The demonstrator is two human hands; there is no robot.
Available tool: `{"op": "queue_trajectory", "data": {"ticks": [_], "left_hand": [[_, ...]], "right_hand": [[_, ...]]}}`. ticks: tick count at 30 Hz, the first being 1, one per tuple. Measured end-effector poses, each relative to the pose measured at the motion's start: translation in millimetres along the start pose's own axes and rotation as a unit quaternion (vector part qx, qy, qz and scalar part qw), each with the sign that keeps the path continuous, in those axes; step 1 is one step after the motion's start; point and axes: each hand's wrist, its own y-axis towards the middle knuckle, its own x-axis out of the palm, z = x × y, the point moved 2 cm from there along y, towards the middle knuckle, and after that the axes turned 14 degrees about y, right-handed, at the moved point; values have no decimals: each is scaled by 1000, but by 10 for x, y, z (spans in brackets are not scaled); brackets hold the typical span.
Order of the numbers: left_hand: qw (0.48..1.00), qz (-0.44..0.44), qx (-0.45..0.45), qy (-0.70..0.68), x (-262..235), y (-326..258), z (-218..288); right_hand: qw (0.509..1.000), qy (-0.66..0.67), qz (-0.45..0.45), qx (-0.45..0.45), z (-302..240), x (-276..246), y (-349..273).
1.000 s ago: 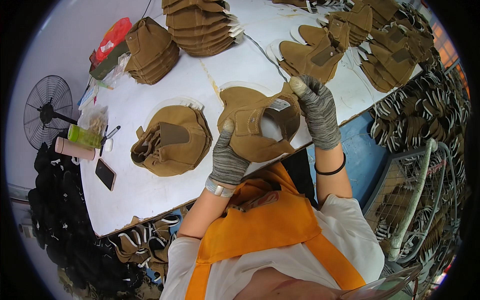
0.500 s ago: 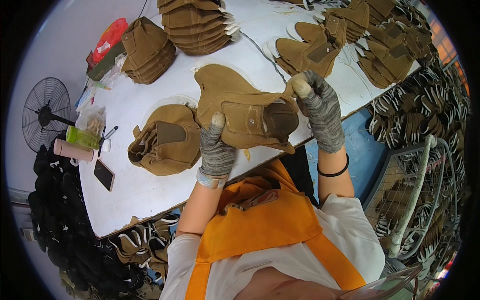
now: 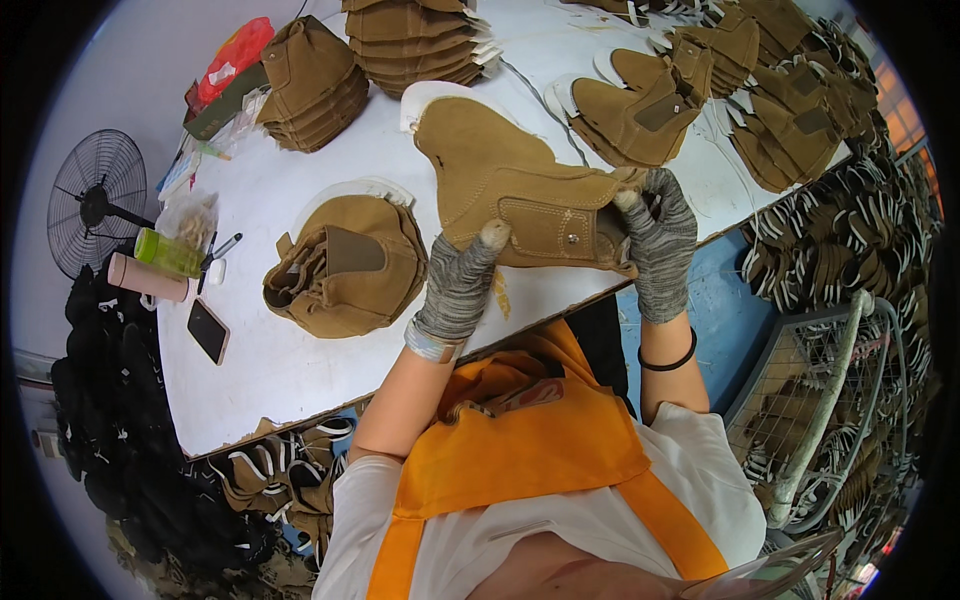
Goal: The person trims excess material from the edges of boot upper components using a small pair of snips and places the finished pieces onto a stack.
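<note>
Between my hands is a brown boot upper (image 3: 490, 180) with a stitched side panel, a small metal stud and a white lining edge at its toe. My gloved left hand (image 3: 462, 280) grips its lower edge, thumb on top and fingers hidden beneath. At the ankle opening, my gloved right hand (image 3: 660, 235) pinches the rim between thumb and fingers. Left of my left hand, another brown boot upper (image 3: 365, 285) rests on the white table (image 3: 260, 385), its opening facing me and a dark elastic panel showing.
Stacked boot uppers (image 3: 415, 45) stand at the back, with more uppers (image 3: 635, 115) at the right. A phone (image 3: 208, 331), green cup (image 3: 168, 252) and pink cup (image 3: 147, 275) lie near the left edge, beside a black fan (image 3: 93, 207). A wire cart (image 3: 800, 400) stands at right.
The held boot upper has turned so its side panel lies flatter and its opening faces away to the right. My left hand has shifted right and my right hand slightly lower.
</note>
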Motion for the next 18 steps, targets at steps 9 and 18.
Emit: {"op": "queue_trajectory", "data": {"ticks": [9,18], "left_hand": [[998,11,-56,-9,60,12,73],[990,45,-53,-122,106,65,94]], "right_hand": [[987,114,8,115,134,19,107],[994,-38,-11,-99,-266,25,43]]}}
